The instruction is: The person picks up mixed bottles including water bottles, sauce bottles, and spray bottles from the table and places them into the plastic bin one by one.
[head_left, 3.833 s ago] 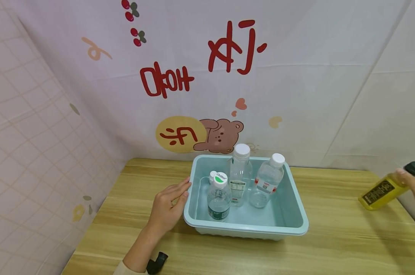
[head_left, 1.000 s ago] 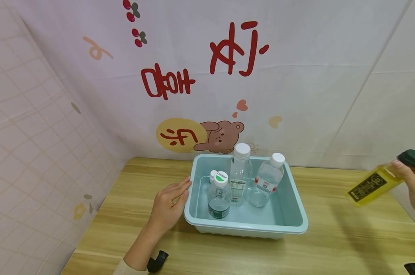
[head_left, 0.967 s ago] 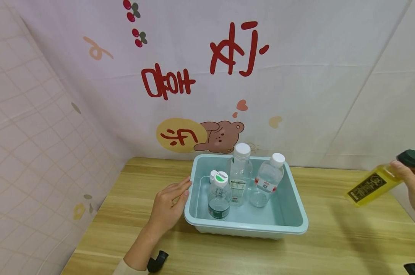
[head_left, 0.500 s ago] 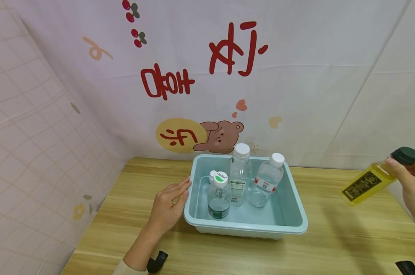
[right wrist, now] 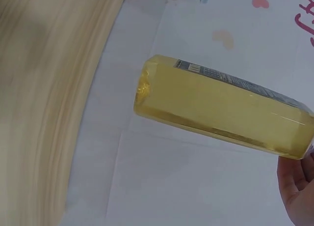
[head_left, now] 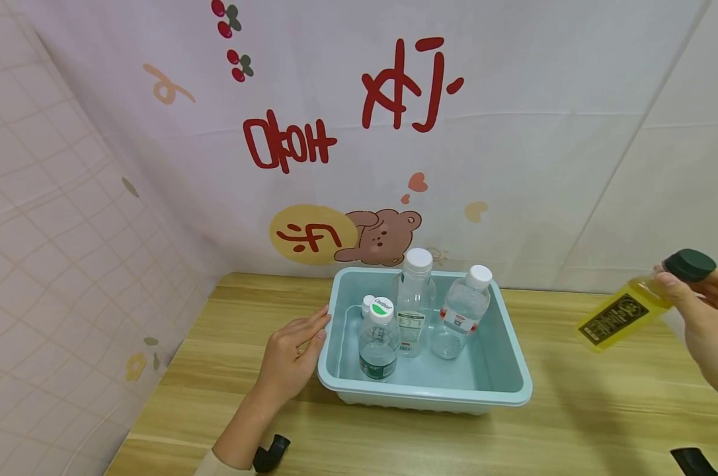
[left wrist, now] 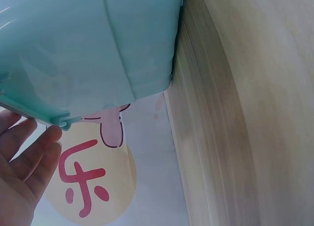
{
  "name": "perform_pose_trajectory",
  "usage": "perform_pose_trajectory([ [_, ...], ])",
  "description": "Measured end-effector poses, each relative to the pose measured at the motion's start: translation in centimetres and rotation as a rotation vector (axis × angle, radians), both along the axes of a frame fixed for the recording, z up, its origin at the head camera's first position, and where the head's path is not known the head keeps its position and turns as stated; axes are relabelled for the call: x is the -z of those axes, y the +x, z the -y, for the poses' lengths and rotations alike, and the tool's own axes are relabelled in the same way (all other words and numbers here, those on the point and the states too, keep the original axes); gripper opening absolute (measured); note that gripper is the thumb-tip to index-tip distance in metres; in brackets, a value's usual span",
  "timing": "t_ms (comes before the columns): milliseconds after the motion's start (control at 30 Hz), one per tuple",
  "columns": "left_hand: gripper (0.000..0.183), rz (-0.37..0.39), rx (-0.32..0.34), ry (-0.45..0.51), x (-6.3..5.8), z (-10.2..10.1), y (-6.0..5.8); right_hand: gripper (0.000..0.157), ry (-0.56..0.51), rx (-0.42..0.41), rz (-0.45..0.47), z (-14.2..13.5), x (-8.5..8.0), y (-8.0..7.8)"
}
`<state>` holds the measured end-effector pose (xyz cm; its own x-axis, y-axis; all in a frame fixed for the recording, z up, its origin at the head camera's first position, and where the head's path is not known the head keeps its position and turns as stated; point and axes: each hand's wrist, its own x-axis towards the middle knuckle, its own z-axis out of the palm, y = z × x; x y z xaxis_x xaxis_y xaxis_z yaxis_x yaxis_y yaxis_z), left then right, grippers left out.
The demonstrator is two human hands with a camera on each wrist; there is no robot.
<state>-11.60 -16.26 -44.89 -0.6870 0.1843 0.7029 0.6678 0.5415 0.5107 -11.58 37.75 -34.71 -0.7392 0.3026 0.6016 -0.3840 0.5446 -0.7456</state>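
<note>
My right hand [head_left: 704,324] grips a bottle of yellow liquid [head_left: 617,317] by its neck, just under the dark green cap. The bottle is tilted, its base pointing left and down, above the table; the right wrist view shows its smooth yellow side [right wrist: 221,108]. My left hand [head_left: 293,354] rests with extended fingers against the left rim of a light blue plastic basin [head_left: 424,395]. In the left wrist view its fingertips [left wrist: 51,132] touch the rim from outside. Inside the basin stand a small bottle with a green label [head_left: 379,350], a taller clear bottle [head_left: 415,297] and a red-and-white-labelled bottle [head_left: 460,317].
Another white cap [head_left: 367,304] shows behind the small bottle in the basin. The wooden table [head_left: 216,370] meets a white printed cloth wall [head_left: 543,165] at the back. Black wrist-camera parts [head_left: 271,453] show near the left forearm and at the lower right.
My right hand has carried the yellow bottle from the far right leftward and slightly up, toward the basin. The left hand stays on the rim, and the basin has not moved.
</note>
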Motion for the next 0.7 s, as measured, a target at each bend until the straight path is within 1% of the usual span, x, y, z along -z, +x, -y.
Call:
perform_pose_trajectory([
  [200,0.030,-0.007,0.003,-0.008,0.1,0.1,-0.1,0.034,0.013,-0.028,-0.041,1.1,-0.5,0.4],
  [333,0.030,0.005,-0.003,-0.016,0.1,0.1,-0.1,0.032,0.031,-0.047,-0.064,2.0,-1.1,0.8],
  [433,0.030,0.014,-0.008,-0.017,0.0,0.1,-0.1,0.032,0.044,-0.055,-0.068,2.5,-1.5,1.0],
  [567,0.030,0.003,-0.005,-0.017,0.1,0.1,-0.1,0.034,0.058,-0.073,-0.066,3.3,-1.9,1.4],
  [700,0.030,-0.001,-0.002,-0.019,0.1,0.1,0.0,0.032,0.071,-0.077,-0.066,4.1,-2.4,1.7],
])
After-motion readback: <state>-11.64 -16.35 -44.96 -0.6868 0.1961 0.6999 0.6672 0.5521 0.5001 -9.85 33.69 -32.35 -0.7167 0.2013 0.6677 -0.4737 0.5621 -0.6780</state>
